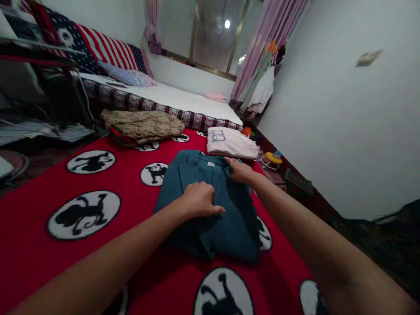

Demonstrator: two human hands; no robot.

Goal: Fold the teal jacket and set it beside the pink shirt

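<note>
So we've got the teal shirt laid out on the red blanket with the black-and-white cartoon circles, already doubled over into a rough rectangle, its neck label at the far edge. The left hand sits on the middle of it, fingers curled loosely and pressing down — not pinching anything as far as we can see. The right hand is at the far right corner near the label, fingers flat and spread a bit on the cloth, touching rather than grabbing.

Looks to us like we're mid-fold, at the smoothing and squaring stage. The near edge is still lumpy, so the next move probably needs the layers flattened and the edges lined up before any further fold — one hand pinning, the other pulling.

Just beyond sits a folded pale pink shirt, and off to the left a folded beige patterned cloth.

Hard to tell: the left fingertips tuck under the hand, so a small pinch could be hiding there. The sleeves are buried inside the fold. Our forearms cover part of the blanket, and the clutter by the wall is too dim to name.
</note>
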